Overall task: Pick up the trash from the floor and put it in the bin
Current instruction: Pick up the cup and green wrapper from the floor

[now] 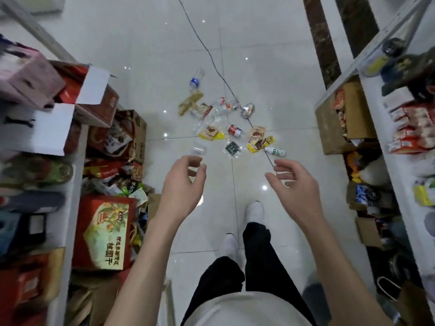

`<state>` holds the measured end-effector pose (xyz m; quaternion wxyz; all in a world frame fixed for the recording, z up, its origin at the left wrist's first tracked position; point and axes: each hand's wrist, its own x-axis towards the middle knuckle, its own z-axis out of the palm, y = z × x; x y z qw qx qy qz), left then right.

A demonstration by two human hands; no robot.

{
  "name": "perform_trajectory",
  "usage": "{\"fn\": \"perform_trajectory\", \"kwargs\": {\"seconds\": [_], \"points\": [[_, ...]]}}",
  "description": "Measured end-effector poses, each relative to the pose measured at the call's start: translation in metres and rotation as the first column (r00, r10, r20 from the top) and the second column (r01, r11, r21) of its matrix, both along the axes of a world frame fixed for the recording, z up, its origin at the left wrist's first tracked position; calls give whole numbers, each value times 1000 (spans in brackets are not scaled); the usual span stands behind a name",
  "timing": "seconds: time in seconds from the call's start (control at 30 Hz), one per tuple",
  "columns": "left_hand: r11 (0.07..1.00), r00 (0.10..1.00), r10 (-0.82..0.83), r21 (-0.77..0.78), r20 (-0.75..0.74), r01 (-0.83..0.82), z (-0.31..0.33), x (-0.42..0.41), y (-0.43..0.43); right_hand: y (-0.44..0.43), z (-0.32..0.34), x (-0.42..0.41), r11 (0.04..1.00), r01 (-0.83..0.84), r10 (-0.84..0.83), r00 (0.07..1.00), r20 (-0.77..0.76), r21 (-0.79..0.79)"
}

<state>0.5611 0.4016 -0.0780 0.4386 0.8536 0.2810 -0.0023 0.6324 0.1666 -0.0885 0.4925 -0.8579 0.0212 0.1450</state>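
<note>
Trash lies scattered on the white tiled floor ahead of me: a clear water bottle point(196, 79), a silver can point(247, 110), a red can point(235, 131), a dark green packet point(232, 148), yellow snack wrappers point(258, 142), a small white bottle point(275, 151) and a clear plastic cup point(198, 149). My left hand point(183, 184) and my right hand point(294, 184) are raised in front of me, above the floor and nearer to me than the trash. Both have loosely curled fingers and hold nothing. No bin is in view.
Shelves crowded with boxes and packets line both sides: red gift boxes point(103, 231) on the left, cardboard cartons point(346, 118) on the right. A thin dark cable point(207, 50) runs across the floor through the trash. My white shoes point(254, 211) stand on the tiles.
</note>
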Motion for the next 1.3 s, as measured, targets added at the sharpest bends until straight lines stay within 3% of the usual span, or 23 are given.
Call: {"fn": "perform_trajectory", "kwargs": {"seconds": [0.33, 0.6, 0.73, 0.93, 1.13, 1.3], "points": [[963, 954, 261, -30, -146, -269, -33, 49, 77, 79, -28, 111, 967, -252, 250, 967, -59, -34], [934, 907, 345, -11, -242, -358, -132, 116, 134, 160, -125, 216, 903, -423, 414, 904, -108, -79], [927, 891, 366, 15, -268, -376, -225, 141, 170, 203, -214, 254, 875, -475, 464, 878, -121, -93], [919, 878, 392, 69, -276, -388, -436, 161, 219, 266, -419, 284, 813, -574, 567, 818, -97, -99], [939, 864, 344, 135, -368, -317, -654, 164, 233, 304, -631, 299, 754, -646, 640, 763, -86, -118], [932, 840, 330, 289, -431, -218, -773, 173, 218, 323, -756, 301, 666, -724, 726, 684, -67, -179]]}}
